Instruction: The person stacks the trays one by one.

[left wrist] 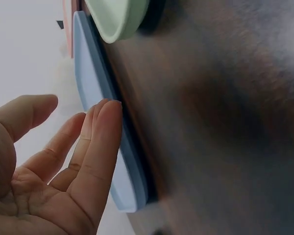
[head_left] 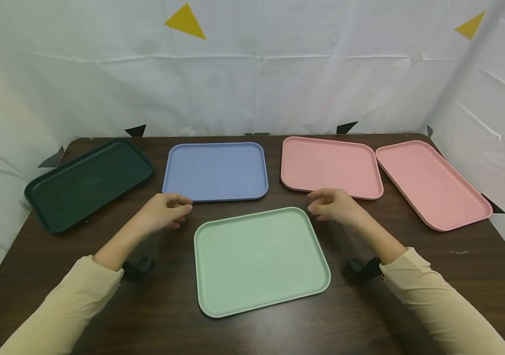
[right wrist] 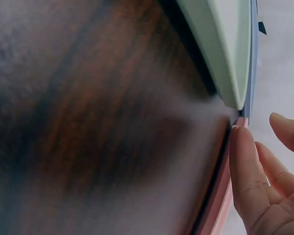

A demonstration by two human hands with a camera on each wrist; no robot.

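Observation:
A light green tray [head_left: 261,261] lies slightly turned on the table between the two hands. My left hand [head_left: 165,212] hovers off its far left corner, near the front left corner of a blue tray [head_left: 216,171]. Its thumb and fingers stand apart in the left wrist view, with nothing between them. Off the green tray's far right corner is my right hand [head_left: 333,207], by the near edge of a pink tray [head_left: 329,165]. In the right wrist view its fingers [right wrist: 247,171] are loosely extended, the thumb apart, and hold nothing.
A dark green tray [head_left: 90,182] lies angled at the far left of the dark wooden table [head_left: 146,320]. A second pink tray [head_left: 434,185] sits at the far right, close beside the first. White sheeting [head_left: 252,93] hangs behind the table and along its sides.

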